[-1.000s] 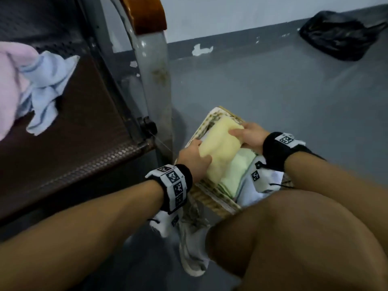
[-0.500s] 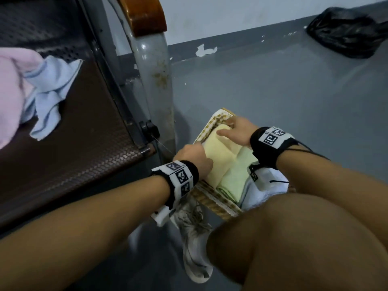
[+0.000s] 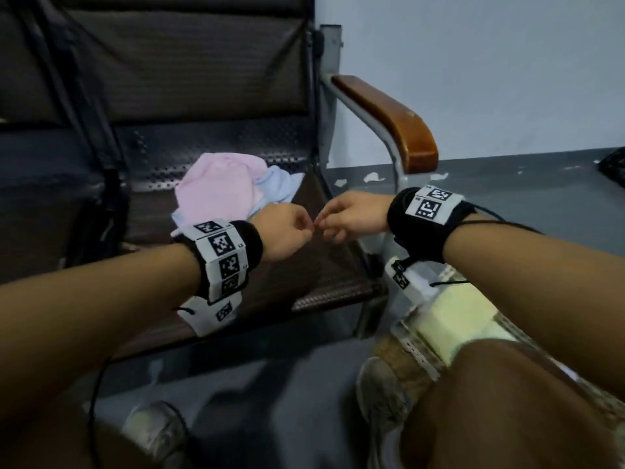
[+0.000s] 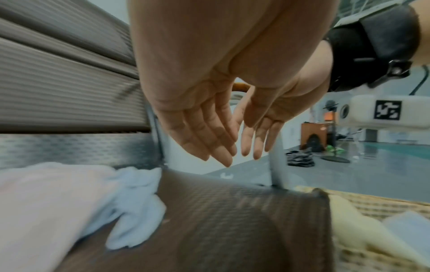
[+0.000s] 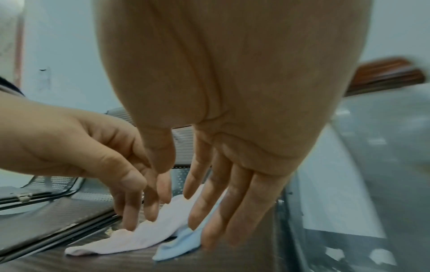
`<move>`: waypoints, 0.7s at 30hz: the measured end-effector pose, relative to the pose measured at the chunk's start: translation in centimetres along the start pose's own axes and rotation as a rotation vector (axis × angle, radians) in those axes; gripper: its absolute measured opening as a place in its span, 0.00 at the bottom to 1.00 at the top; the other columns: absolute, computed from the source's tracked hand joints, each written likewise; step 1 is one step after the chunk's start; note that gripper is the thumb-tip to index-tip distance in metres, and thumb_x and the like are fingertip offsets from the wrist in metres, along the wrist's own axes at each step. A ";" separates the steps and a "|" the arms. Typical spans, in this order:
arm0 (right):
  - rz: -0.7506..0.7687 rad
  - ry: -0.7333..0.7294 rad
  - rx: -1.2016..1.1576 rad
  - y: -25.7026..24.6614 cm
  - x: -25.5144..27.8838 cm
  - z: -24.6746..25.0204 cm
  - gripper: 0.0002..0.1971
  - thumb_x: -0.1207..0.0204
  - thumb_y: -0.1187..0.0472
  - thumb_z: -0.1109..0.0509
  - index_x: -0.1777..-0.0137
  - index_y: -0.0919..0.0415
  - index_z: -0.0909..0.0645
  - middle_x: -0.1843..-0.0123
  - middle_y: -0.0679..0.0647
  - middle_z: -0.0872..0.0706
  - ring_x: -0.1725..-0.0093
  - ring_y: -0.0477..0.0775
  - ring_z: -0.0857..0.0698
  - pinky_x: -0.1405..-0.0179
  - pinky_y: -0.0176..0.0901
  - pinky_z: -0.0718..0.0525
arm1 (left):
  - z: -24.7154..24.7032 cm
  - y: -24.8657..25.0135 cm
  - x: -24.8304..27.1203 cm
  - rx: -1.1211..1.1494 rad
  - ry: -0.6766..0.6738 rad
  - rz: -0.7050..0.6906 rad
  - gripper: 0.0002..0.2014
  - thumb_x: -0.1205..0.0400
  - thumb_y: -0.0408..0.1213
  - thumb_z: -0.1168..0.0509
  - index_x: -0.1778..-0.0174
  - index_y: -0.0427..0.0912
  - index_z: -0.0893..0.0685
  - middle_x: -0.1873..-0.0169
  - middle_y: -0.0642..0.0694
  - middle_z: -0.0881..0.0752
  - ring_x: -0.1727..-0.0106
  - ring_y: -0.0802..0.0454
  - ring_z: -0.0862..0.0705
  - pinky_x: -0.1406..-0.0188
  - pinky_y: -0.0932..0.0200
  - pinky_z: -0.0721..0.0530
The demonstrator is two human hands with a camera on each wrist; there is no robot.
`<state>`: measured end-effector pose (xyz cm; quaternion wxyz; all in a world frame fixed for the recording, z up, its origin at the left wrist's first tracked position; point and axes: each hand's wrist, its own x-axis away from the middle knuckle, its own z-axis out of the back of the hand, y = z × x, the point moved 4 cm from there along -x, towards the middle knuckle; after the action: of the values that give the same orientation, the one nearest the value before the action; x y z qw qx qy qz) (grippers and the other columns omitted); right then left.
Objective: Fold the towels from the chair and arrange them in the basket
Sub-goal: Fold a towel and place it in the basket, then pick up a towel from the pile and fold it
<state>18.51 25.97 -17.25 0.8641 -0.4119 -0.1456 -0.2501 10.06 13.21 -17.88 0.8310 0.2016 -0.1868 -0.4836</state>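
A crumpled pink towel (image 3: pixel 216 187) and a light blue towel (image 3: pixel 280 182) lie on the brown mesh chair seat (image 3: pixel 314 265). My left hand (image 3: pixel 287 231) and right hand (image 3: pixel 351 218) hover side by side just in front of them, fingertips nearly meeting. Both are empty, and the wrist views show the fingers straight and relaxed over the pink towel (image 5: pixel 139 237) and blue towel (image 5: pixel 177 246). On the floor at the lower right stands the wicker basket (image 3: pixel 416 350), holding a folded yellow towel (image 3: pixel 449 316). My right forearm and knee partly hide the basket.
The chair's wooden armrest (image 3: pixel 389 120) and metal leg stand between the seat and the basket. A dark bag (image 3: pixel 50 198) fills the seat to the left. A black bag (image 3: pixel 614 167) lies on the grey floor far right. My shoes (image 3: pixel 382 390) are by the basket.
Both hands let go of the yellow towel in the basket and rose up and left to the chair seat. The head view swung up toward the chair.
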 end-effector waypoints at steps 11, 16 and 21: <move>0.152 -0.029 0.336 -4.7 -9.7 -9.2 0.19 0.20 0.53 0.31 0.30 0.52 0.21 0.35 0.54 0.14 0.38 0.55 0.16 0.36 0.44 0.20 | -2.0 -18.8 3.9 -0.252 -0.012 0.481 0.29 0.20 0.50 0.35 0.25 0.39 0.29 0.25 0.36 0.25 0.25 0.38 0.26 0.26 0.46 0.26; 0.171 -0.003 0.374 -4.3 -11.5 -9.3 0.19 0.19 0.52 0.32 0.29 0.51 0.22 0.34 0.53 0.15 0.37 0.54 0.16 0.35 0.44 0.20 | -1.8 -20.5 4.2 -0.259 0.069 0.531 0.16 0.19 0.38 0.37 0.35 0.40 0.19 0.35 0.38 0.19 0.35 0.36 0.19 0.37 0.43 0.18; 0.256 0.056 0.353 -4.3 -12.4 -9.1 0.30 0.23 0.55 0.28 0.21 0.48 0.31 0.37 0.54 0.17 0.38 0.54 0.15 0.35 0.46 0.20 | -0.2 -18.7 3.1 -0.030 0.146 0.525 0.13 0.20 0.43 0.35 0.66 0.40 0.15 0.59 0.38 0.13 0.53 0.37 0.16 0.56 0.55 0.21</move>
<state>6.24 20.39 -25.76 0.9512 -0.2623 -0.1094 -0.1205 -2.04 2.08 -27.32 0.9421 0.1681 -0.1651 -0.2387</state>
